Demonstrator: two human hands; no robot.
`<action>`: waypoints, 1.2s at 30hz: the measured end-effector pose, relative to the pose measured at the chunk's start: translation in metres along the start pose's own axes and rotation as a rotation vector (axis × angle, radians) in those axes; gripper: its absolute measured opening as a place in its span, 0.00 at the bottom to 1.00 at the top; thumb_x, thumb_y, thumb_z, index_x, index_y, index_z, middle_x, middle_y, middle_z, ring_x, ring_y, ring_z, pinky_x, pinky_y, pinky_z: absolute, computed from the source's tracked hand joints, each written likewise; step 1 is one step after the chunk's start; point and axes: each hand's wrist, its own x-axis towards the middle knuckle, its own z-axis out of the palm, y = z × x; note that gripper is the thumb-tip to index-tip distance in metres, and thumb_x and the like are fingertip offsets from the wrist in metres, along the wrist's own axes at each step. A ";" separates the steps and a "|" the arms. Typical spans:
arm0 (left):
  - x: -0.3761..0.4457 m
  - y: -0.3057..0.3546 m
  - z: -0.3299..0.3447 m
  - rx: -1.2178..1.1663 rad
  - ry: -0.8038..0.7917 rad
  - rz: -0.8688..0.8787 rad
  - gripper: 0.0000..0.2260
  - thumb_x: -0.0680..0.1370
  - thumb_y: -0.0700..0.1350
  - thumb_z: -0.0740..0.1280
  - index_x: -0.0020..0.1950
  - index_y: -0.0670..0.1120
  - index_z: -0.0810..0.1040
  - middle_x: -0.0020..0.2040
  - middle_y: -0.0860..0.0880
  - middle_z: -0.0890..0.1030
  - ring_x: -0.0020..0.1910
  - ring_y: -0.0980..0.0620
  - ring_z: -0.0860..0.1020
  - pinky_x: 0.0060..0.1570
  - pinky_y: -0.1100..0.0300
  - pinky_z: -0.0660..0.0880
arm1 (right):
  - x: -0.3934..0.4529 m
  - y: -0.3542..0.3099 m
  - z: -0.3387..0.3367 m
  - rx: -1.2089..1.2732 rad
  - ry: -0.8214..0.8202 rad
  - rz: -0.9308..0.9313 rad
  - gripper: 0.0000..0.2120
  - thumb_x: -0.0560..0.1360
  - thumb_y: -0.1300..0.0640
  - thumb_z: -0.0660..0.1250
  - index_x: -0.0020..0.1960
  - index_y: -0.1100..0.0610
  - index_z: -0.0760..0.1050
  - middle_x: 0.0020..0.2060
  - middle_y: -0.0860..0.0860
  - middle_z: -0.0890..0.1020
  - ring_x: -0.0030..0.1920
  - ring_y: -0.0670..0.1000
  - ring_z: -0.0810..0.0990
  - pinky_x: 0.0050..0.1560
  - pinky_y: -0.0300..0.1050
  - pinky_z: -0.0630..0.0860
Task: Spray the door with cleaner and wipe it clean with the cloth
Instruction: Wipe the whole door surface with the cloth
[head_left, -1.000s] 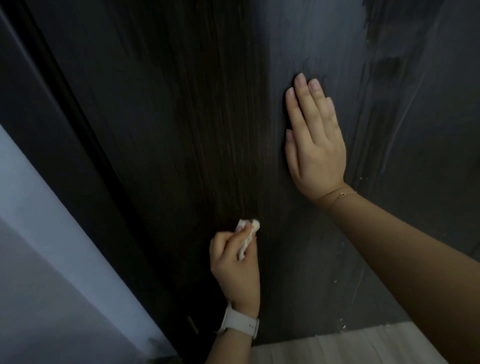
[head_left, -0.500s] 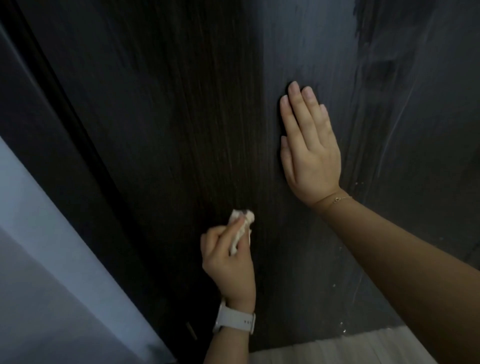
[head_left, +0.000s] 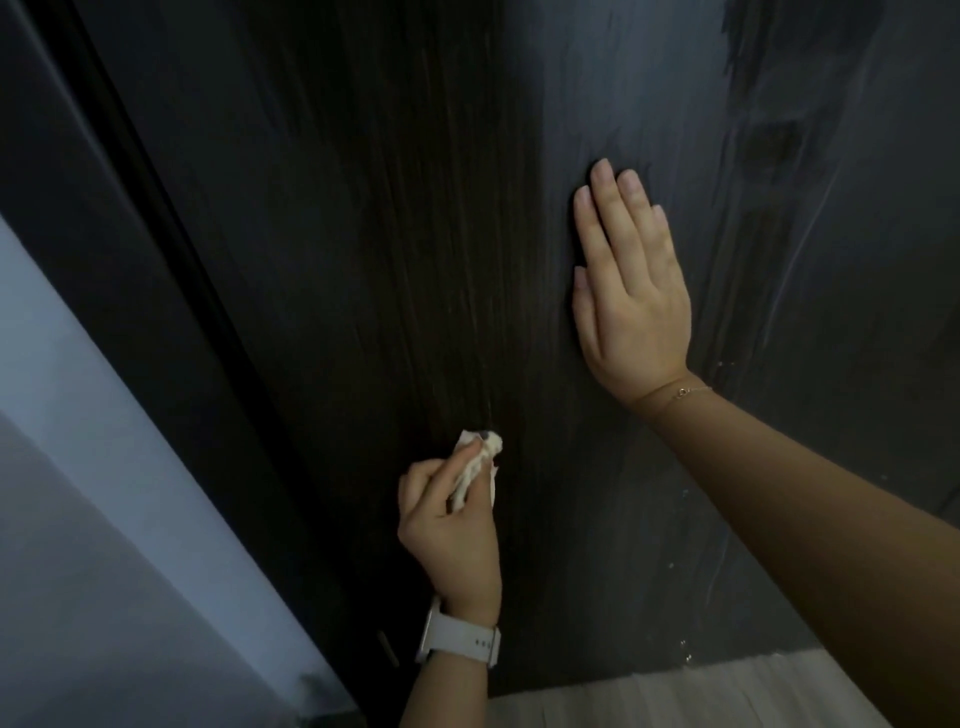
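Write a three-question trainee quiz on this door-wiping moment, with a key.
1. True or false: the right hand lies flat with straight fingers on the dark wood-grain door.
2. Which hand pinches the small crumpled white cloth? A) left hand B) right hand
3. Fill in: the left wrist wears a white ____.

Key: 1 true; 2 A; 3 watch.

Dark wood-grained door (head_left: 395, 249), white cloth (head_left: 475, 465), white watch strap (head_left: 460, 644).
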 end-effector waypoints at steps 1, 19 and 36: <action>0.010 0.009 -0.003 -0.007 0.002 0.016 0.15 0.72 0.36 0.75 0.51 0.54 0.82 0.46 0.55 0.77 0.45 0.55 0.79 0.45 0.68 0.78 | -0.001 0.000 0.000 -0.002 -0.001 0.002 0.23 0.81 0.64 0.57 0.75 0.66 0.61 0.74 0.63 0.65 0.75 0.60 0.59 0.78 0.51 0.53; 0.085 -0.001 -0.068 0.311 -0.359 0.446 0.16 0.71 0.33 0.75 0.52 0.51 0.85 0.42 0.58 0.76 0.43 0.59 0.71 0.46 0.70 0.71 | 0.000 -0.007 -0.002 0.045 -0.054 0.052 0.23 0.84 0.60 0.52 0.77 0.65 0.57 0.76 0.63 0.60 0.77 0.61 0.54 0.79 0.53 0.49; 0.236 0.116 -0.089 0.258 -0.242 0.701 0.09 0.74 0.36 0.73 0.50 0.47 0.86 0.42 0.50 0.78 0.44 0.54 0.72 0.48 0.72 0.65 | 0.115 -0.054 0.006 0.063 -0.015 -0.163 0.24 0.83 0.59 0.57 0.78 0.63 0.58 0.77 0.60 0.59 0.78 0.58 0.55 0.78 0.53 0.53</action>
